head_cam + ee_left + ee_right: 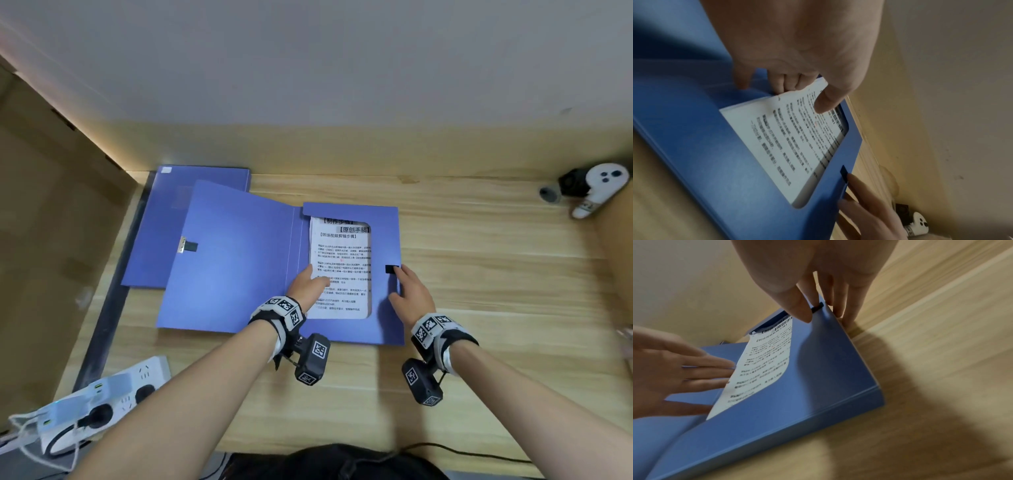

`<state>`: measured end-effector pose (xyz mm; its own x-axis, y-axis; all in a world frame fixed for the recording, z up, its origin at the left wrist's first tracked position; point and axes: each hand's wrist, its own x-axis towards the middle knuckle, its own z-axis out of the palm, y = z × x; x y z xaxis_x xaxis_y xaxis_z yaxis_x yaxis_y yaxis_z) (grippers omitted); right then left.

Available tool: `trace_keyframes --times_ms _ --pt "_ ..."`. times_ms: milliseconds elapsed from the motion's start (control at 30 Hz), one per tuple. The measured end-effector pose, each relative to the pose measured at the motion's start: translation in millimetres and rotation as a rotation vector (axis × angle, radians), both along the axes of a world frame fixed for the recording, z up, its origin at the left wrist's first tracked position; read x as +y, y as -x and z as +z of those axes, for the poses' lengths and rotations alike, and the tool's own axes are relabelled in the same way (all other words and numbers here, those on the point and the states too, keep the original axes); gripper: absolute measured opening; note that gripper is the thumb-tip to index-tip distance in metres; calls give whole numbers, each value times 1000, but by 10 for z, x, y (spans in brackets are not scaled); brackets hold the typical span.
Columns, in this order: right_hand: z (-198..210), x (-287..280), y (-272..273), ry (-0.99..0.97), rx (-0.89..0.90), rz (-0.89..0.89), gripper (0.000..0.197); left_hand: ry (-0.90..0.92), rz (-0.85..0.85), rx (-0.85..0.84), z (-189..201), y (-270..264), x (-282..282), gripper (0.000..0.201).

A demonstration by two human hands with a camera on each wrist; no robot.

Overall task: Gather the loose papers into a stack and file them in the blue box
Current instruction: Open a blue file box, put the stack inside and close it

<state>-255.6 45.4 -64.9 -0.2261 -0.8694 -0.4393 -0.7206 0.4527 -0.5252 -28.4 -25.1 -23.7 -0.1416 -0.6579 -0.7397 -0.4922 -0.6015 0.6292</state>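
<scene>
Blue box (383, 240), black-printed white papers (342, 267)

An office desk corner: pale wood worktop (496, 291), open blue file box (236, 260), power strip (137, 380) at eight o'clock (plugs in)
</scene>
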Motion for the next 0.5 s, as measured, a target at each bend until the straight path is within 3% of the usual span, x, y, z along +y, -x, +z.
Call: trace_keyframes --times_ms 233,333,400,500 --pt "193 -63 -107 -9 123 43 63 358 47 -207 390 -771 -346 57" --pt "239 -101 -265 -2 151 65 63 504 61 -436 443 -1260 -563 62" --pt "256 -128 -381 0 168 85 63 476 26 -605 430 -1559 -637 74" --pt "231 -146 -498 -37 227 109 63 287 59 -514 406 -1849 -638 83"
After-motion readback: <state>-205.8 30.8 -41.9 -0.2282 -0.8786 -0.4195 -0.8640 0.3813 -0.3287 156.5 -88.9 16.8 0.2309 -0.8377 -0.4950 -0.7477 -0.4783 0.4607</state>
